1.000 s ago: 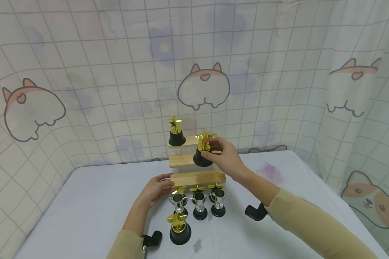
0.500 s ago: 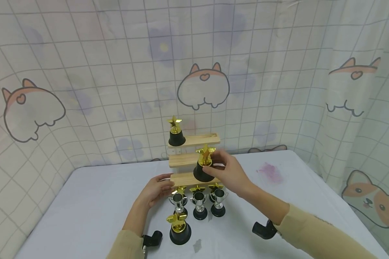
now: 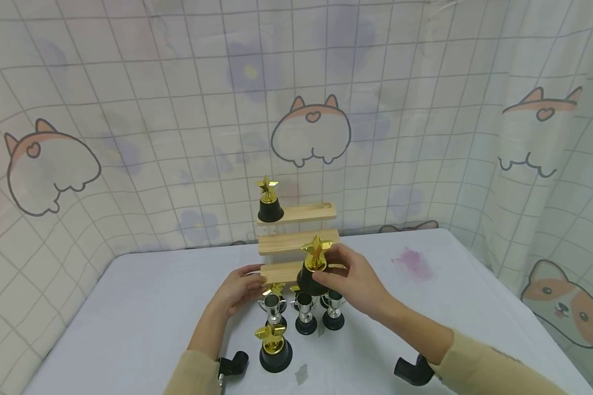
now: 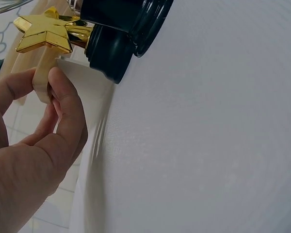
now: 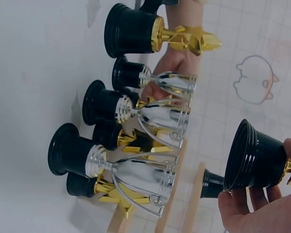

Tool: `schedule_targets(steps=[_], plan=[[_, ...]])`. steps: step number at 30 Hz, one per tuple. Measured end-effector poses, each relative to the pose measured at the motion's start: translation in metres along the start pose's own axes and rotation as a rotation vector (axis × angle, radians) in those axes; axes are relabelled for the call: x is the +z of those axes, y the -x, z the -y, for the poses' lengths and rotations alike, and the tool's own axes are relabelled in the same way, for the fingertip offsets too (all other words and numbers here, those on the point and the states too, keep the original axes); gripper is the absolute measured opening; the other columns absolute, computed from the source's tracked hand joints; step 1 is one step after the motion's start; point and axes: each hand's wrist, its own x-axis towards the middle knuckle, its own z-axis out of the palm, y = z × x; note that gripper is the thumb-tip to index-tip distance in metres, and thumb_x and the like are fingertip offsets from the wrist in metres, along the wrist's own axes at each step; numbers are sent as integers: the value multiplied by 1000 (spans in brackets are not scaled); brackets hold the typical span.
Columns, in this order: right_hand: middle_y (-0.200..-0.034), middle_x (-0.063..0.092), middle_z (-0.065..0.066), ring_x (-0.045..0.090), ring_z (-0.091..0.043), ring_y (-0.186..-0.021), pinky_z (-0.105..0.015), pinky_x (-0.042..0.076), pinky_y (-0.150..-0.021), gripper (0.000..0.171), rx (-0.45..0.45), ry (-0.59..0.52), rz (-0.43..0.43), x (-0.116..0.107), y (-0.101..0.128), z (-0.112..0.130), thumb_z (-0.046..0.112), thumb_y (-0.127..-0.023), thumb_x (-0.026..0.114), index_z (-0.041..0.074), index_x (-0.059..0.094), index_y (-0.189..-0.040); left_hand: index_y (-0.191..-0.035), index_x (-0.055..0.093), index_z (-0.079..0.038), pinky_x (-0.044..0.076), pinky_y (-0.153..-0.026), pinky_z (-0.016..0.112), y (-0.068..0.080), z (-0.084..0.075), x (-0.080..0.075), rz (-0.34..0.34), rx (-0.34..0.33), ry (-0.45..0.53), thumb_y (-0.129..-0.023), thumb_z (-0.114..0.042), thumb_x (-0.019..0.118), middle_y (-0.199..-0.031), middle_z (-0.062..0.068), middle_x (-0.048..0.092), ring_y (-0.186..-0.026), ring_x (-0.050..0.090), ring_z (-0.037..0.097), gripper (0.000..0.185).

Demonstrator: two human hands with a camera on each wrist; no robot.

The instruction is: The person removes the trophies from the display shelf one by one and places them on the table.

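My right hand point(image 3: 353, 277) holds a gold star trophy point(image 3: 312, 281) by its side, upright, in front of the lowest board of a three-tier wooden display stand point(image 3: 283, 272). In the right wrist view, that trophy's black base point(image 5: 254, 160) is raised above the table. At the lowest board's left end, my left hand point(image 3: 238, 288) pinches the wood between thumb and fingers, as the left wrist view also shows at the board end point(image 4: 42, 82). Another gold star trophy point(image 3: 270, 209) stands at the left of the top tier.
Three silver cup trophies point(image 3: 304, 315) stand in a row before the stand, with smaller gold star trophies point(image 5: 123, 196) partly hidden behind them. A larger star trophy point(image 3: 275, 359) stands nearest me. White cloth covers the table point(image 3: 143, 318); a patterned curtain point(image 3: 178, 137) hangs behind.
My right hand has brought the star trophy down and slightly toward me, from before the middle tier to before the lowest board. My left hand has stayed in place.
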Motion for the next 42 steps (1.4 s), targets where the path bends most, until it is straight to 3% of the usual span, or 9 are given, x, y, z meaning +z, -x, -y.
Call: schedule_targets(steps=[11,28,35,42], plan=[[-125,64,-9,61,-28,-116,-49,48,-109,45,16,11,24,6,18,-2,21,-94,78,5,59,-132,-144,50,7,62,-83,33,-1,0,0,10,-3,5,-93,-1,67,-121,22,64,-90,69,19,54],[-121,65,-8,61,-25,-116,-42,51,-107,45,18,-10,75,12,37,-11,23,-93,79,3,59,-128,-145,47,9,61,-87,36,-1,2,-1,20,7,27,-93,0,66,-123,24,62,-92,69,20,56],[-119,64,-11,61,-30,-115,-45,52,-104,41,22,-47,104,17,47,-18,19,-92,79,1,59,-123,-145,47,8,62,-87,35,-1,2,-1,17,4,26,-93,0,67,-123,24,62,-92,69,20,57],[-118,64,-10,61,-27,-115,-36,52,-104,44,47,-47,110,22,53,-25,20,-92,79,0,59,-124,-145,47,7,62,-86,34,-1,1,-1,16,-5,18,-93,-2,68,-122,23,63,-92,69,20,57]])
